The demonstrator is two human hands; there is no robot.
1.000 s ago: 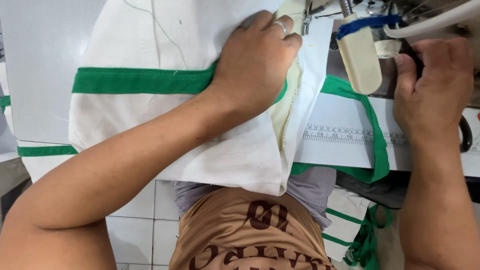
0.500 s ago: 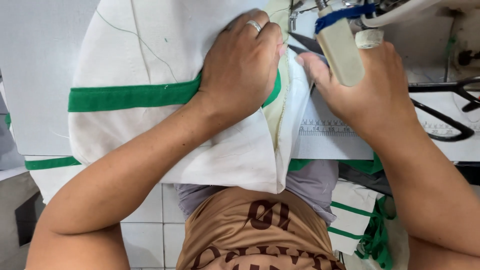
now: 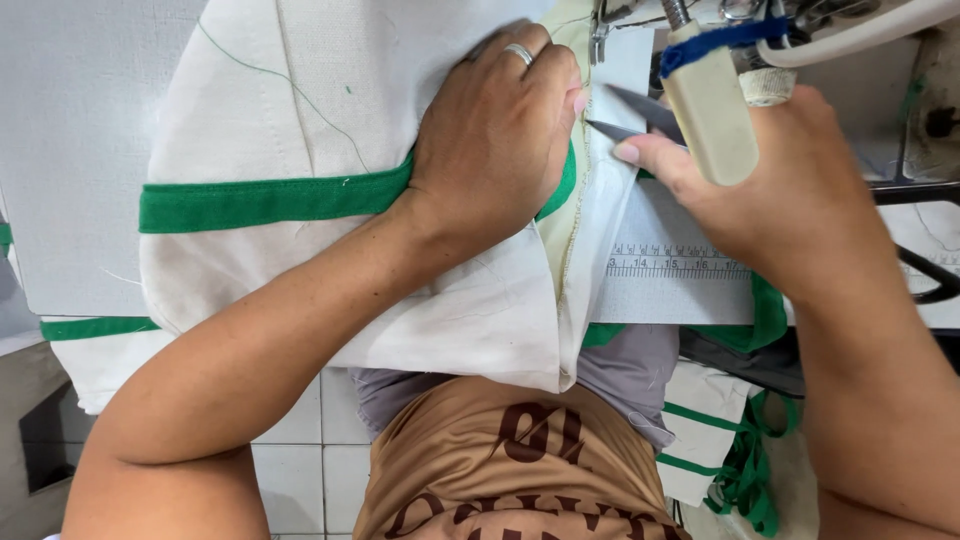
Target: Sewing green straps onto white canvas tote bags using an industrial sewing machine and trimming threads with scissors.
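Two bare hands work at a sewing station, seen from above. Largest item: pale grey tabletop (image 3: 70,150), carrying a white fabric piece (image 3: 300,90) that spreads across it and hangs over the near edge toward the person's lap. A green band (image 3: 260,203) runs crosswise over the fabric, and a loose green thread (image 3: 290,90) trails on the white area above it. A second green stripe (image 3: 95,328) shows on the lower layer at the left edge.

Left hand (image 3: 495,130): flat, palm down on the fabric, fingers spread and pointing toward the machine, pressing the cloth on the tabletop. Grip is open, nothing enclosed; a ring sits on one finger. Fingertips lie just beside the folded cream seam edge (image 3: 572,230) that runs toward the needle area.

Right hand (image 3: 790,200): comes in from the right, fingertips closed on small dark snips (image 3: 630,115) whose blades point left at the seam edge, just beside the left fingertips. Blade tips are near the cloth; contact cannot be told.

Sewing machine head (image 3: 760,30) sits at top right, with a cream lever wrapped in blue tape (image 3: 710,100) hanging in front of the right hand. A printed ruler strip (image 3: 680,262) lies on the machine bed below that hand. More white-and-green pieces (image 3: 720,450) hang low at right, above a tiled floor (image 3: 300,450).
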